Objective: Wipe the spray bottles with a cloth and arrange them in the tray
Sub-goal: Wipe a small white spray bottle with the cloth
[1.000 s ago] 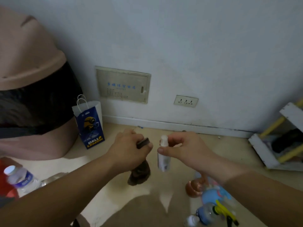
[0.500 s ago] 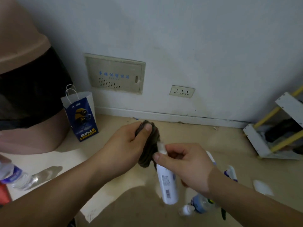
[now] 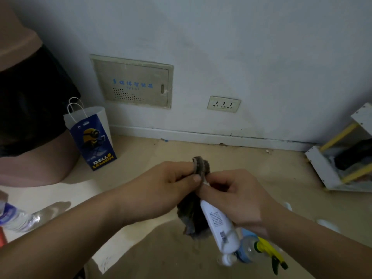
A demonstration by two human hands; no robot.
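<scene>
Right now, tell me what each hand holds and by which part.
Left hand grips the cloth near its top; right hand holds the white spray bottle by its upper end.

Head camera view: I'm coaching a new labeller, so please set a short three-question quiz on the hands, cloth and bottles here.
1. True or false: the left hand holds a dark cloth at the top of the white spray bottle.
2. The right hand holds that bottle: A upright, B tilted with its base toward lower right, C upside down?
3. Fill in: the blue bottle lying on the floor has a ____ trigger.
Key: 1 true; 2 B; 3 yellow.
</scene>
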